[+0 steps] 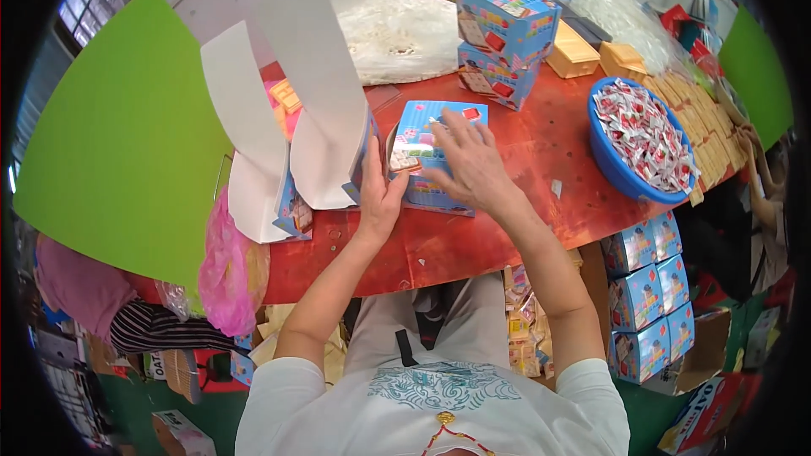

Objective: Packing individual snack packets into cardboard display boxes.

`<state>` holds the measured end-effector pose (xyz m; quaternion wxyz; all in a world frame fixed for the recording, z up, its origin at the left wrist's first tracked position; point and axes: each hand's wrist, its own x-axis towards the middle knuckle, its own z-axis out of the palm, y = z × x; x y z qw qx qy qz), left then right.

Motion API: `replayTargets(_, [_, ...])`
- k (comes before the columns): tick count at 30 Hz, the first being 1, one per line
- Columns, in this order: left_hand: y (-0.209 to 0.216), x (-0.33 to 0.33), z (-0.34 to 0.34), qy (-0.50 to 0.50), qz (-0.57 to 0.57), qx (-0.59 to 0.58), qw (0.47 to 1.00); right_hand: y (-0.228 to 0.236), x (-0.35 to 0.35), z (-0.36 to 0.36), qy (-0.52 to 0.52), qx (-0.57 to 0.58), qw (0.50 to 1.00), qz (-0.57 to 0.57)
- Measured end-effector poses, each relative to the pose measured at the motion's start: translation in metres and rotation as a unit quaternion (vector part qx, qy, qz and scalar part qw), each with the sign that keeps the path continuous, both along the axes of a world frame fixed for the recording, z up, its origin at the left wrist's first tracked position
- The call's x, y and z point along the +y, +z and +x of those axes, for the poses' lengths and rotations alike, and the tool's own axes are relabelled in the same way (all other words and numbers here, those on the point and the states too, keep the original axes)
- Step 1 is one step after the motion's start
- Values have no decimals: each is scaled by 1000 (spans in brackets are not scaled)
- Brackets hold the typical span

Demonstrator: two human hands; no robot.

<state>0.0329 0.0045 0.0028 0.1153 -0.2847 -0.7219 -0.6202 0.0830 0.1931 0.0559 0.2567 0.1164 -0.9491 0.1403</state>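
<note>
On the red tabletop in front of me stands a small blue printed carton with its top down. My right hand lies over the lid, fingers spread, and covers part of it. Beside the carton's left side is my left hand, fingers stretched upward and thumb apart. It sits between this carton and an open carton whose tall white lid stands up. A second open carton with its white flap raised is farther left. The insides of both open cartons are mostly hidden.
Two blue cartons are stacked at the back. A blue basin of small wrapped sachets stands right, beside rows of tan packets. White plastic lies behind. A pink bag hangs front left; more cartons are stacked below right.
</note>
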Motion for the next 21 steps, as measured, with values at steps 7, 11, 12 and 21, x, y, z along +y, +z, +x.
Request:
replayTargets(7, [-22, 2, -7, -6, -7, -25, 1000, 12, -21, -20, 62, -76, 995, 32])
replayTargets(11, [-25, -2, -10, 28, -19, 30, 999, 17, -26, -37, 119, -60, 990, 51])
replayTargets(12, [-17, -2, -5, 18, -14, -19, 1000, 19, -26, -43, 138, -80, 985, 62])
replayTargets(21, [-22, 0, -11, 17, -19, 49, 998, 18, -30, -62, 189, -80, 979, -5])
